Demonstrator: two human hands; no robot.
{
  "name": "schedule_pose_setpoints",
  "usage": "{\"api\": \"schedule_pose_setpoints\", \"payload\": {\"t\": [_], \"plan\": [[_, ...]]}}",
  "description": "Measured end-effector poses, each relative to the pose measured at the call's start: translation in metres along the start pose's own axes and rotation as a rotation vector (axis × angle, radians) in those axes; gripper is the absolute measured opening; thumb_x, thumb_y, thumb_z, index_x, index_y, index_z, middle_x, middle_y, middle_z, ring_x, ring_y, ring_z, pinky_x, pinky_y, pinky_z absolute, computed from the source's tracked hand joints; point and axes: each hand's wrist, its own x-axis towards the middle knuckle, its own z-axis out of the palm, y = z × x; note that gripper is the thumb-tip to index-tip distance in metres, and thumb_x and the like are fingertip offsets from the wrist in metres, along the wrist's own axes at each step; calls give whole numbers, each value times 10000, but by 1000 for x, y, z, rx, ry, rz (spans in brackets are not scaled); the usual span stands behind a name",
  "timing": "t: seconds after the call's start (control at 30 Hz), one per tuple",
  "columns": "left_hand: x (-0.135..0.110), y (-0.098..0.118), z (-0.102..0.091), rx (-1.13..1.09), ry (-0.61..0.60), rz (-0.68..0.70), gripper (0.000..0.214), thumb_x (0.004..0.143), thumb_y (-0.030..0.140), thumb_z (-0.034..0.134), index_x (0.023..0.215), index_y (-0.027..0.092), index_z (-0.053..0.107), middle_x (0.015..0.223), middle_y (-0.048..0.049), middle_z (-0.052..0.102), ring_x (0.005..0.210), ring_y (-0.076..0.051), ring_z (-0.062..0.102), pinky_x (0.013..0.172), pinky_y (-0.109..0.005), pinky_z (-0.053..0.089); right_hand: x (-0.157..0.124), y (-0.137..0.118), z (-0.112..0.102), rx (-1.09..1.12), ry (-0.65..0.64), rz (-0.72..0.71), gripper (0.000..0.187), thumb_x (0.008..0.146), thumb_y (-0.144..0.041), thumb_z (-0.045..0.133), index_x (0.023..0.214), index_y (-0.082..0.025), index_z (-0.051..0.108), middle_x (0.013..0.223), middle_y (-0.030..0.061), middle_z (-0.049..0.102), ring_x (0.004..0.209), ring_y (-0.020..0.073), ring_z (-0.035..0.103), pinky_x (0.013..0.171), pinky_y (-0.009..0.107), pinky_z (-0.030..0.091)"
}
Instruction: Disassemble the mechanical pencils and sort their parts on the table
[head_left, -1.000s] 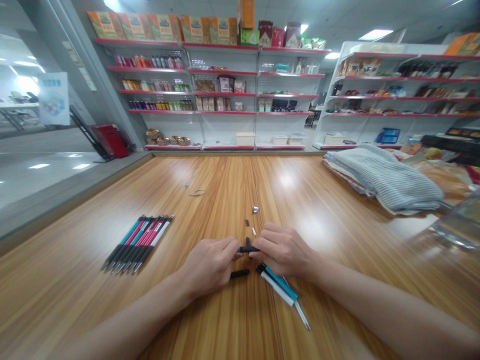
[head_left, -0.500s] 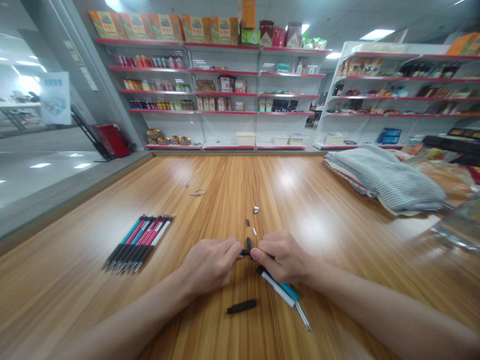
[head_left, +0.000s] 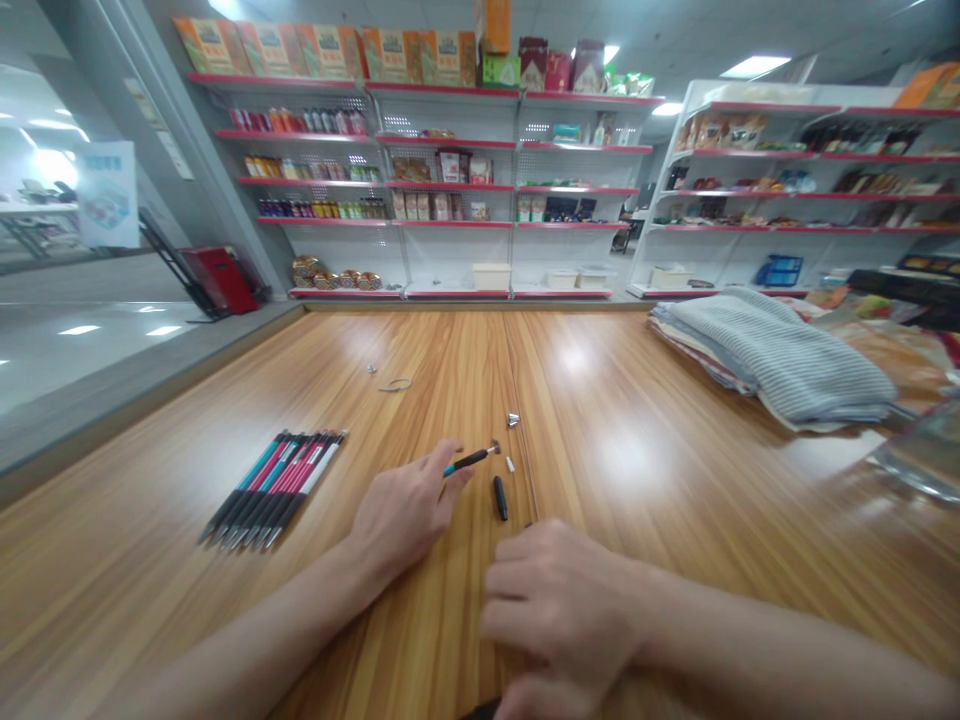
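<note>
At centre, the left hand (head_left: 401,510) pinches a blue-and-black pen (head_left: 471,459). Lower down, the right hand (head_left: 562,610) curls; its grip is unclear. Wooden table (head_left: 645,390) beneath; stocked shelves (head_left: 450,188) span the top.

The left hand (head_left: 400,507) holds a blue-black pen (head_left: 468,462).
</note>
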Motion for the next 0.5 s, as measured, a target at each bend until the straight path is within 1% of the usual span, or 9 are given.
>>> {"api": "schedule_pose_setpoints", "payload": {"t": [0.03,0.1,0.13,0.2,0.3,0.33,0.4,0.43,0.5], "plan": [[0,1,0,-19,-12,9,252,981,392,343,1094,229,499,855,-15,677,721,-178,649,559,-256,361,1,-5,3,16,-38,-68,384,845,-546,487,677,-201,495,623,-19,543,559,129,450,496,292,212],[0,3,1,-45,-39,42,259,986,407,328,1068,247,514,870,-3,671,741,-168,652,578,-250,372,2,-10,7,53,-103,-125,228,864,-399,500,744,-207,524,673,-27,562,593,126,465,502,286,245],[0,3,1,-53,-46,54,264,989,405,319,1040,247,524,863,0,665,747,-163,650,588,-248,377,2,-12,8,72,-121,-134,183,865,-361,502,770,-208,536,690,-29,570,607,125,473,509,282,266],[-1,2,3,-60,-47,61,269,991,396,314,1007,238,532,842,-2,653,746,-159,644,604,-246,387,2,-12,9,130,-111,-134,184,870,-360,502,791,-203,554,693,-26,576,617,123,486,525,272,304],[-1,-2,5,-73,-31,60,256,991,356,320,939,213,525,845,-14,644,739,-154,631,626,-246,401,2,-8,2,320,-23,-83,208,883,-369,503,814,-186,573,680,-22,585,618,102,513,564,233,365],[-1,-3,5,-76,-19,58,250,990,337,322,915,205,521,848,-20,643,731,-153,625,627,-247,403,3,-5,-3,401,19,-41,193,883,-351,511,825,-179,578,678,-23,588,617,91,521,579,213,382],[-2,-4,5,-69,6,51,250,988,305,320,875,193,513,842,-32,645,712,-155,618,618,-252,400,3,4,-12,512,110,125,164,867,-321,542,827,-167,583,674,-20,584,606,80,524,586,195,399],[-2,-4,5,-61,15,48,252,987,300,319,869,190,513,838,-36,647,710,-159,619,613,-255,398,2,11,-17,523,172,243,159,855,-315,555,825,-162,586,664,-19,569,581,79,506,561,196,392],[-2,-2,4,-54,19,47,244,987,326,329,915,194,521,854,-35,659,728,-167,632,606,-256,396,-3,31,-21,508,295,525,176,875,-317,528,822,-158,583,633,-22,541,519,74,458,477,194,341]]}}
